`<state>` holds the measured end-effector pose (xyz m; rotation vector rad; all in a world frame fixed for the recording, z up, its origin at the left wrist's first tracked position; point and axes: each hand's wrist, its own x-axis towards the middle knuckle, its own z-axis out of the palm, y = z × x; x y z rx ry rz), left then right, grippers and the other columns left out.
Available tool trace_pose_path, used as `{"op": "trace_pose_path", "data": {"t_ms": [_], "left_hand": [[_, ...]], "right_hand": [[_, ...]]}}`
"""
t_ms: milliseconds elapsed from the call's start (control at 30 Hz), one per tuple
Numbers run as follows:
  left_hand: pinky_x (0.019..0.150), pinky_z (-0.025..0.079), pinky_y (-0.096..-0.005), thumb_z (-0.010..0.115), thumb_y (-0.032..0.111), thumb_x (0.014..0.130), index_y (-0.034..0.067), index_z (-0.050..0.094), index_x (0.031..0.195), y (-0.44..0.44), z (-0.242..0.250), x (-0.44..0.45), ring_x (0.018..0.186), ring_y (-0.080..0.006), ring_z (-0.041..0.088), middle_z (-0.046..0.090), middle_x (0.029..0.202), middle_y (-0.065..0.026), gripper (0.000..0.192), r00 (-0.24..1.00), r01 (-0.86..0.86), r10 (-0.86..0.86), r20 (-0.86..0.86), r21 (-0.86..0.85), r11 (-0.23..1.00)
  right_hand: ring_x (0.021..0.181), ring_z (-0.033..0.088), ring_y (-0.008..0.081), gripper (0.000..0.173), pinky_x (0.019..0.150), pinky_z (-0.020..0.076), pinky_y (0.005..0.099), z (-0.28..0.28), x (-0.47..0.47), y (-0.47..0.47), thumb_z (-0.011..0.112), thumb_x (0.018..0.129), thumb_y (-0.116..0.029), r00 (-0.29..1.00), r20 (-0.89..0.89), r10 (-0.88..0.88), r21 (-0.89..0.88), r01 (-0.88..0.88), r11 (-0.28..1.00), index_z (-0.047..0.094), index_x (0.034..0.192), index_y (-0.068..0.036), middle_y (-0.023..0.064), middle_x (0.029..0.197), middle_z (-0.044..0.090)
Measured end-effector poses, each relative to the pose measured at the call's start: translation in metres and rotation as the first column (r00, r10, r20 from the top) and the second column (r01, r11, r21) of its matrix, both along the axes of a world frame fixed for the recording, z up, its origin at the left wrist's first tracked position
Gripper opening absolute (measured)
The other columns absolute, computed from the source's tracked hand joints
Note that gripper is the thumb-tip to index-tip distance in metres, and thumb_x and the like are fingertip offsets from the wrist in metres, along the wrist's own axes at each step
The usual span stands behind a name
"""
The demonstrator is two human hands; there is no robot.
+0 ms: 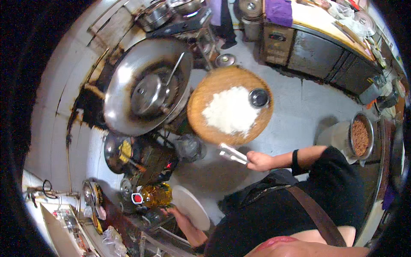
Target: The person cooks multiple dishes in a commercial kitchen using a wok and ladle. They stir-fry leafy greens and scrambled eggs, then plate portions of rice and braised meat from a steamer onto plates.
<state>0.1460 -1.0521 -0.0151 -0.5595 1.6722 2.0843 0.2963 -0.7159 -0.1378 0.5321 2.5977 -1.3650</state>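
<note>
Metal tongs (233, 154) are held in my right hand (259, 161), just below the edge of a round wooden board (200, 123). White flour-like powder (231, 110) is spread over the board, and a small dark round dish or lid (259, 98) rests at its right side. My left hand (173, 209) is low in the view, beside a large bottle of yellow oil (157, 194) and a pale round board or lid (191, 207). Its fingers are partly hidden, so its hold is unclear. A large metal wok (120, 106) with a ladle (175, 69) lies left of the board.
A smaller pan (112, 154) holds yellow food. A black plastic bag (189, 148) is under the board's lower left. At right stands a metal pot (369, 136) of brown granular food. Another person's leg (225, 27) is at the top, between a stove and a counter (316, 14).
</note>
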Motion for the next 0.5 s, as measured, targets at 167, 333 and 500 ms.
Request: {"op": "trace_pose_path", "data": {"t_ms": [167, 333, 500], "left_hand": [[0.111, 0.033, -0.0407, 0.044, 0.063, 0.097, 0.005, 0.039, 0.147, 0.209, 0.028, 0.007, 0.133, -0.0260, 0.044, 0.044, 0.148, -0.0102, 0.077, 0.922, 0.387, -0.386, -0.040, 0.148, 0.910], [0.110, 0.035, -0.0409, 0.047, 0.063, 0.096, 0.011, 0.039, 0.149, 0.382, 0.026, -0.024, 0.134, -0.0277, 0.044, 0.044, 0.149, -0.0095, 0.075, 0.977, 0.214, -0.210, -0.047, 0.127, 0.969], [0.108, 0.038, -0.0430, 0.048, 0.061, 0.097, 0.009, 0.039, 0.148, 0.573, 0.006, -0.088, 0.131, -0.0279, 0.048, 0.048, 0.147, -0.0090, 0.074, 0.992, 0.100, -0.081, -0.095, 0.215, 0.971]], "right_hand": [[0.087, 0.064, 0.0264, 0.037, 0.076, 0.0530, 0.0453, 0.072, 0.049, 0.191, 0.066, 0.089, -0.033, 0.921, 0.061, -0.385, -0.451, 0.369, 0.812, 0.057, 0.100, 0.000, 0.0165, 0.087, 0.061], [0.074, 0.053, 0.0151, 0.032, 0.071, 0.0507, 0.0288, 0.162, 0.064, 0.414, 0.079, 0.082, -0.024, 0.669, -0.664, -0.335, 0.055, 0.490, 0.870, 0.059, 0.098, -0.007, 0.0039, 0.085, 0.058], [0.064, 0.059, 0.0099, 0.071, 0.055, 0.0520, 0.0231, 0.262, 0.097, 0.624, 0.067, 0.090, -0.029, 0.604, -0.467, -0.646, -0.443, 0.472, 0.762, 0.033, 0.149, -0.007, 0.0072, 0.090, 0.059]]}}
